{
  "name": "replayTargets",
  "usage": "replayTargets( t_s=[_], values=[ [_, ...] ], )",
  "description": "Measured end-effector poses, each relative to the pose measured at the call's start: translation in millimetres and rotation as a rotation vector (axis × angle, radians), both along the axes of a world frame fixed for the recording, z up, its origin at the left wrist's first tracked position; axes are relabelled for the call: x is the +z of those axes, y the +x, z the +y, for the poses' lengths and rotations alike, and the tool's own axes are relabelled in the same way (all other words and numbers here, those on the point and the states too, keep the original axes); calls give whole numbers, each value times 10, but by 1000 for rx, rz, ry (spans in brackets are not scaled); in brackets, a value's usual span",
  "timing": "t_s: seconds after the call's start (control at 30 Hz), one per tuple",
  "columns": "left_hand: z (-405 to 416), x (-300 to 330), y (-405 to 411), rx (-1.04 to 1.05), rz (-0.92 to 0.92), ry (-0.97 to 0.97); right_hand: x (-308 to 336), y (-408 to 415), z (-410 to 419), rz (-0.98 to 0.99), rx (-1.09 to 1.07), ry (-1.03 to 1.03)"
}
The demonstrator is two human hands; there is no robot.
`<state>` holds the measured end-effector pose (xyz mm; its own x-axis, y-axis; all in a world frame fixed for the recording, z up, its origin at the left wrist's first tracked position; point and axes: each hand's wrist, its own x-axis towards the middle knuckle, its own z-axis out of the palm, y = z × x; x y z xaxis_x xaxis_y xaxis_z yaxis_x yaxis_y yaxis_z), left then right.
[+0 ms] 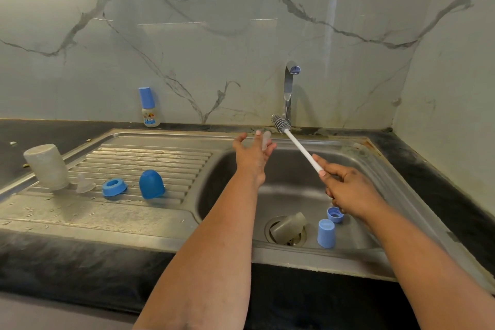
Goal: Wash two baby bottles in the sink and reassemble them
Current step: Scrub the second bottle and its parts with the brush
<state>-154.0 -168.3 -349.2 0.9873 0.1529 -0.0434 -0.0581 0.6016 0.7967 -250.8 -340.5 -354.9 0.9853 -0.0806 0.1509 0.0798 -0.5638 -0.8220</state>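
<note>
We see the steel sink (380, 169) as the landmark: basin on its right part, ribbed drainboard (150, 161) on its left part, dark counter (53, 262) around it, marble wall behind. Tap (289, 88) stands at the sink's back rim, just behind the basin.

On the drainboard, largest first: frosted bottle body (47, 166) upside down at the sink's far left edge, tilted; dark blue dome cap (151, 184) nearer the basin; blue screw ring (114, 187) between cap and bottle; clear teat (84, 183) just beside the bottle.

In the basin: second bottle body (288, 228) lies on its side over the drain; light blue cap (326, 233) stands just right of it; blue ring (335, 214) behind that cap, partly hidden by our right wrist.

A small assembled blue-capped bottle (149, 107) stands on the counter behind the sink, against the wall.

Our left hand (253, 154) is above the basin's back-left corner, fingers spread but pinching a clear teat (266, 140) at the fingertips. Our right hand (345, 187) is over the basin, fingers curled round the white handle of the bottle brush (297, 142); its grey bristle head points up toward the tap's base, just right of the held teat, not touching it as far as we can tell.
</note>
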Motion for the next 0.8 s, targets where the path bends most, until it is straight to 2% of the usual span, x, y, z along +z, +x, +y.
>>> replayTargets(
  t_s=[0.1,0.17,0.27,0.37,0.47,0.63,0.67,0.8],
  values=[
    [15,26,-17,3,18,-149,21,-32,14,13,31,17],
    [-6,38,-35,1,49,-151,30,-76,64,40,87,66],
    [-38,54,-60,-97,19,-28,8,-103,139,82,126,138],
    [-104,6,-79,-224,-40,173,2,-74,131,87,90,174],
    [-206,-48,-79,-154,-23,275,23,-79,112,110,87,174],
    [17,-11,55,115,25,-55,91,-175,118,275,265,248],
    [37,-7,37,94,29,-41,92,-174,124,260,260,233],
    [-170,-65,-48,-65,55,252,1,-69,122,113,119,130]
  ],
)
